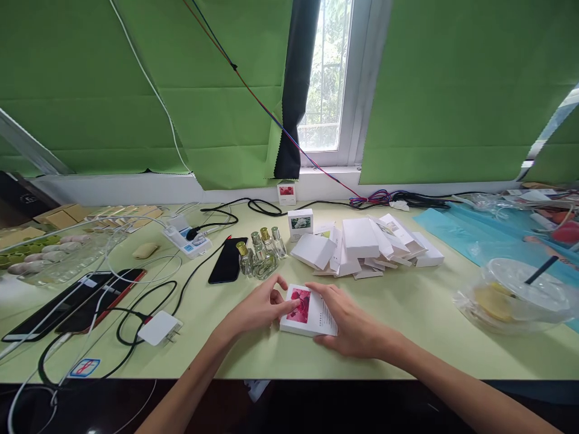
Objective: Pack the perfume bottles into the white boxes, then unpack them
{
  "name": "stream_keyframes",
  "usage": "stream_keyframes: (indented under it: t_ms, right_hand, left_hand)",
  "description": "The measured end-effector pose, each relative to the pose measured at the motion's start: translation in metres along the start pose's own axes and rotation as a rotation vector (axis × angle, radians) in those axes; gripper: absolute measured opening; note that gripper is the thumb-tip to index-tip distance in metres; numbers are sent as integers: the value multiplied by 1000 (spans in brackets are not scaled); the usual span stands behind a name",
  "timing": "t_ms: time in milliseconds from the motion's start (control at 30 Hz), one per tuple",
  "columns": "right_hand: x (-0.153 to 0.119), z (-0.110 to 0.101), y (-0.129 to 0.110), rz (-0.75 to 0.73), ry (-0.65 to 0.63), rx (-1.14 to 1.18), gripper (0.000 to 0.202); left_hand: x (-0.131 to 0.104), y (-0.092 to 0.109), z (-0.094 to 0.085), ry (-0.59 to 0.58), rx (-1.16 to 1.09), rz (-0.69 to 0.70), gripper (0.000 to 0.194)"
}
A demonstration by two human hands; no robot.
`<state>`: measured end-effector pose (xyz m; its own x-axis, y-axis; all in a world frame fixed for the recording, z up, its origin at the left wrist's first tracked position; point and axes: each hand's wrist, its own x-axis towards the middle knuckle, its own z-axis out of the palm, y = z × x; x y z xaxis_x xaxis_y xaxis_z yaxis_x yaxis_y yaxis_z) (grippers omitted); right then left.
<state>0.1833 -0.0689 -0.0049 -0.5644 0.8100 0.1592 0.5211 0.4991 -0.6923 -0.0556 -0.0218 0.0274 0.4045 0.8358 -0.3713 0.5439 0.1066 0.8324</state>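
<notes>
A small white box (314,322) with a pink flower picture lies at the front middle of the table, between my two hands. My left hand (265,304) has its thumb over the picture and its fingers bent at the box's left end. My right hand (348,322) wraps the other end, fingers along the far side and thumb at the near corner. Just beyond stand several glass perfume bottles (257,256) with gold or clear tops. Behind the box is a heap of white cartons (357,238), with an upright box showing a white flower (300,224) beside it.
A black phone (227,260) lies left of the bottles. Cables, a white charger (159,328), more devices (58,301) and a power strip (187,238) crowd the left. A bagged cup (520,295) and blue sheet (470,235) are at right. Another small box (286,193) stands by the window.
</notes>
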Motion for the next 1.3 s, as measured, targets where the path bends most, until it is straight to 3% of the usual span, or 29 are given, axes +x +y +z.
stream_keyframes:
  t_ms: [267,467,800,967,1200,1300]
  right_hand:
    - [-6,0,12,15,13,116,86]
    - [-11,-2,17,50,18,177,86]
    - [-13,-5,22,34,10,164,87]
    - [-14,-7,23,44,9,175,88]
    - [-16,-8,29,5,37,210,90]
    - [-16,-10,29,-10,46,217,89]
  left_hand:
    - [-3,3,-4,-64,-85,-59,60]
    - [-6,-3,-9,-204,-126,-44,57]
    - [-5,-4,-3,-68,-74,-27,59]
    - [-6,-9,4,-35,-171,-9,59]
    - [-5,-16,15,-189,-489,17,55]
    - [-5,-17,15,-194,-520,7,53]
